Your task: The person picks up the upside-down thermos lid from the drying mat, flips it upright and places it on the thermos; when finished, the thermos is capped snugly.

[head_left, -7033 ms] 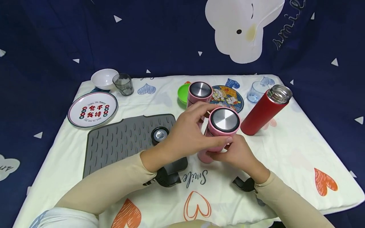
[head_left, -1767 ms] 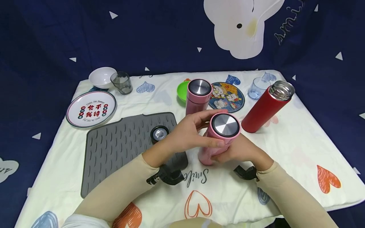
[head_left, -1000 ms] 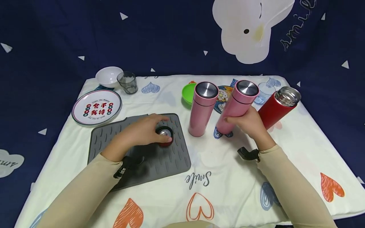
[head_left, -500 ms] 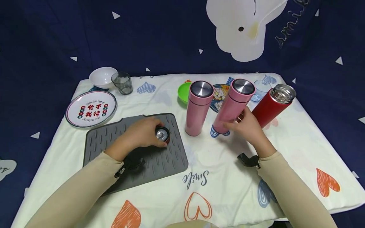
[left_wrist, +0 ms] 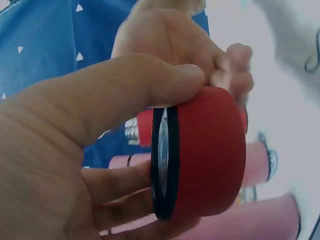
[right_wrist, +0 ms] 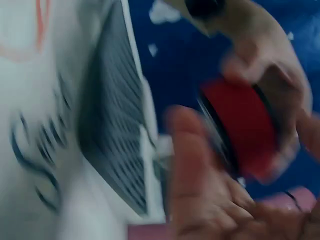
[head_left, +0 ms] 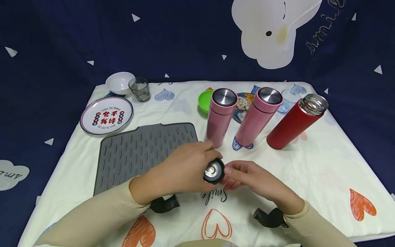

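Observation:
My left hand point(head_left: 188, 168) grips a red thermos lid point(left_wrist: 212, 150) between thumb and fingers, above the cloth by the mat's right edge. In the head view the lid's black-rimmed underside point(head_left: 214, 170) faces up. Close to the lid's right side is my right hand point(head_left: 256, 178), its fingers loosely bent and holding nothing; touch is unclear, and the right wrist view is blurred. Two lidded pink thermoses, the left one point(head_left: 219, 120) and the right one point(head_left: 257, 120), stand behind the hands. A red thermos point(head_left: 293, 125) with a bare steel mouth stands to their right.
A grey ridged mat point(head_left: 132, 157) lies at left. Behind it are an oval plate point(head_left: 106, 128), a white bowl point(head_left: 119, 82) and a grey glass point(head_left: 140, 90). Further right are a green bowl point(head_left: 203, 102), a patterned round plate point(head_left: 243, 103) and a blue glass point(head_left: 288, 99).
My left hand has lifted the lid off the mat and brought it right. My right hand has let go of the right pink thermos, left standing beside the other, and come toward the lid.

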Tool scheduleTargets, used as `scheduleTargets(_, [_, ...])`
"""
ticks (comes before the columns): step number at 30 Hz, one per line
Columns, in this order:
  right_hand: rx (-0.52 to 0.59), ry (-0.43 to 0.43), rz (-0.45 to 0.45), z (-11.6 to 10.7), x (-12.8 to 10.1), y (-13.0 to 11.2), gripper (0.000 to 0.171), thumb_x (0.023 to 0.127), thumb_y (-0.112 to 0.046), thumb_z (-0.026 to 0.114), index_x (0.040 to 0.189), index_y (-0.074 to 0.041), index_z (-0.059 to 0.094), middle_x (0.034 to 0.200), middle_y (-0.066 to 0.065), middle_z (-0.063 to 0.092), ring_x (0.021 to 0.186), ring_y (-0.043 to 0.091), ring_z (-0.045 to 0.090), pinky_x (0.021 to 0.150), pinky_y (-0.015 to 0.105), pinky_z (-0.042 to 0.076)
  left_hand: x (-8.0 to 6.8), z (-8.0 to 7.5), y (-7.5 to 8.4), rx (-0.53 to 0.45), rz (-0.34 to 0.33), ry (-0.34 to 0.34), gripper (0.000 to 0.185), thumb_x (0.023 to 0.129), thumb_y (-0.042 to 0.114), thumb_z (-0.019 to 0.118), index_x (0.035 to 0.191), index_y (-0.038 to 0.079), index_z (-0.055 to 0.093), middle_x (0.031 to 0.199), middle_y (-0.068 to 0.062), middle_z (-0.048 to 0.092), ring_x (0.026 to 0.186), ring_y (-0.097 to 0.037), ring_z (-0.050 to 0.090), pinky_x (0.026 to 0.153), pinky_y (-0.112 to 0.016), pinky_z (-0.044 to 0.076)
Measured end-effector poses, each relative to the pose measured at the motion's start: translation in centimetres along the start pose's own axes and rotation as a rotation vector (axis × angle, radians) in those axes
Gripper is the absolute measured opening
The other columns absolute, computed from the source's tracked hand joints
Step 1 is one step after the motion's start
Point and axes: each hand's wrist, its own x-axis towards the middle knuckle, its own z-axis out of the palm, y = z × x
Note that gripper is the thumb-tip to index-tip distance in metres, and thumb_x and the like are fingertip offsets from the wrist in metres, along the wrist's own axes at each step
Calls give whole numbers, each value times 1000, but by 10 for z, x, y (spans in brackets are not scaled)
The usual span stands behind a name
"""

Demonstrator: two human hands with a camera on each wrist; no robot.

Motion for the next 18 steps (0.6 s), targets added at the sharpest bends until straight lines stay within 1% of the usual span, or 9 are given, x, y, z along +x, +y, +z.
scheduleTargets(3, [38, 41, -2, 9, 8, 5, 32, 99, -28, 59, 105, 3, 63, 88, 16, 70, 80, 33, 68, 77, 44, 55, 6, 6, 7, 11, 51, -1, 53, 65, 43, 86, 107, 16, 68, 91, 8, 50, 77, -7, 50, 65, -25, 47])
scheduleTargets(5, [-33, 142, -45, 11, 8, 5, 26, 94, -28, 67, 99, -2, 66, 82, 10, 70, 74, 26, 66, 69, 37, 54, 8, 9, 7, -32, 30, 14, 64, 65, 46, 86, 115, 12, 63, 97, 6, 50, 84, -9, 50, 71, -26, 48])
scheduleTargets(6, [-84, 201, -104, 11, 8, 5, 23, 91, -26, 71, 98, -5, 67, 81, 7, 70, 73, 23, 66, 68, 34, 54, 8, 10, 7, -67, 1, 23, 72, 65, 50, 86, 119, 10, 59, 102, 4, 50, 88, -9, 50, 75, -26, 49])
scheduleTargets(8, [-264, 317, -304, 8, 6, 4, 22, 85, -23, 78, 100, -10, 70, 85, 1, 71, 74, 18, 66, 67, 27, 52, 7, 13, 2, -190, -99, 23, 87, 64, 57, 85, 129, 9, 51, 110, 4, 49, 96, -9, 49, 79, -26, 48])
scheduleTargets(10, [-494, 414, -570, 5, 5, 3, 26, 85, -25, 78, 105, -10, 72, 93, 0, 72, 82, 17, 67, 75, 22, 52, 5, 16, -4, -383, -198, 0, 92, 64, 57, 86, 133, 10, 48, 113, 4, 51, 97, -11, 53, 79, -27, 50])
scheduleTargets(12, [-694, 490, -856, 2, 6, 1, 31, 87, -27, 75, 110, -6, 72, 102, 3, 72, 90, 21, 68, 87, 25, 51, 4, 21, -11, -597, -268, -19, 83, 66, 51, 87, 131, 12, 54, 111, 6, 58, 92, -13, 58, 76, -29, 53])
scheduleTargets(14, [-836, 525, -1075, -1, 9, -3, 34, 92, -29, 69, 112, 0, 71, 107, 9, 71, 94, 26, 68, 93, 30, 50, 2, 26, -16, -801, -292, -12, 67, 70, 38, 88, 126, 13, 61, 105, 6, 64, 84, -17, 62, 70, -32, 54])
scheduleTargets(16, [-897, 531, -1185, -2, 11, -6, 35, 95, -30, 65, 111, 2, 70, 107, 13, 70, 93, 28, 67, 94, 32, 50, 1, 31, -18, -915, -272, 21, 57, 72, 29, 88, 122, 15, 66, 102, 6, 68, 83, -19, 63, 67, -35, 54])
scheduleTargets(18, [-885, 526, -1239, -3, 10, -12, 41, 93, -31, 68, 113, 4, 66, 109, 17, 68, 97, 29, 65, 96, 33, 48, 1, 33, -18, -936, -248, 82, 56, 71, 25, 89, 121, 16, 67, 103, 7, 68, 86, -18, 62, 67, -37, 54])
